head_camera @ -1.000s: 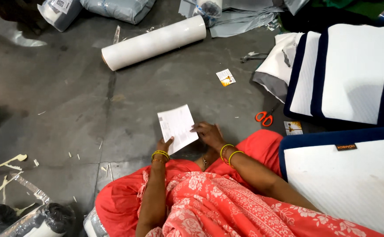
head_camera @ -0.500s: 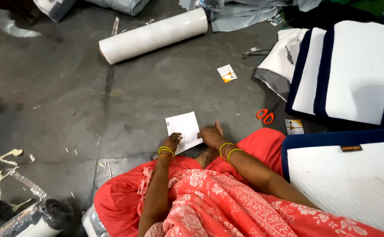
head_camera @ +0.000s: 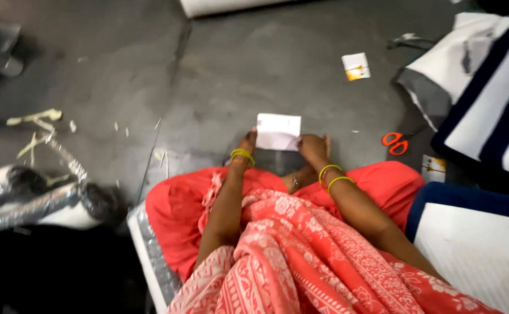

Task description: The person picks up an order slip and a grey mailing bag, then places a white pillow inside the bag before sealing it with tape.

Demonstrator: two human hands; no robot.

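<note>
Left hand pinches the left edge of a white sheet of paper; right hand grips its right edge, so the paper lies flat on the grey floor between both hands, just beyond the person's red-clad knees. Yellow bangles circle both wrists. At three o'clock from the paper lie orange-handled scissors. At one o'clock, well apart, sits a small white and yellow card. White cushions with navy stripes lie farther right.
</note>
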